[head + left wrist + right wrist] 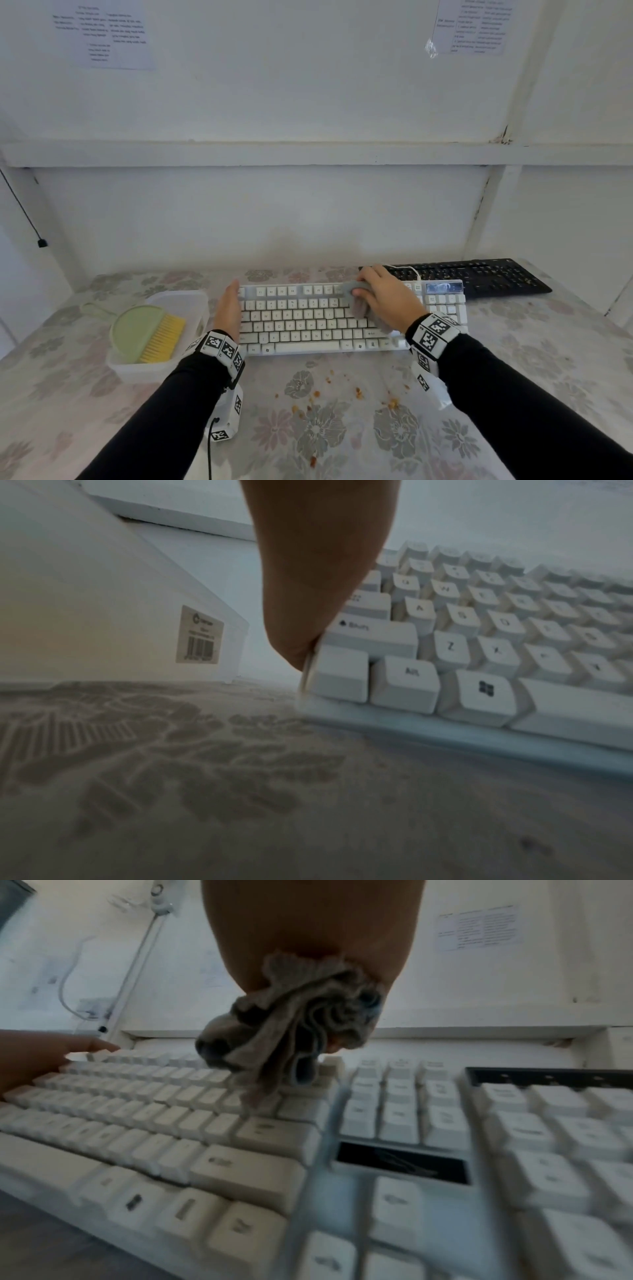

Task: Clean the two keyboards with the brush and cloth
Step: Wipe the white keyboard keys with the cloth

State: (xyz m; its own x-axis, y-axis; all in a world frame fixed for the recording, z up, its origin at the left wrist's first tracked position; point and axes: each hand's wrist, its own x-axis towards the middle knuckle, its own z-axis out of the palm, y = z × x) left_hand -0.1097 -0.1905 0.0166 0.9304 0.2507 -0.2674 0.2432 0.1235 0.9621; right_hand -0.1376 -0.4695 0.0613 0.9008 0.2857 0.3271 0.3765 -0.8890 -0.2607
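On white keyboard (308,318): right hand (387,294) clutches bunched grey cloth (359,301); left hand (227,308) flat, fingers straight, against left edge.

- White keyboard (308,318), pale keys, dark legends
- Black keyboard (479,275) behind
- Grey cloth (359,301), bunched
- Green-backed brush (147,334), yellow bristles
- Floral tablecloth (325,428): grey and pink blooms
- Black sleeves (531,394), checkered wrist markers

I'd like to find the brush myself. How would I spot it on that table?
Start at the white keyboard in the middle of the flowery table. To its left stands a clear plastic tub. The brush lies inside: pale green body, yellow bristles, the only brightly coloured thing there.
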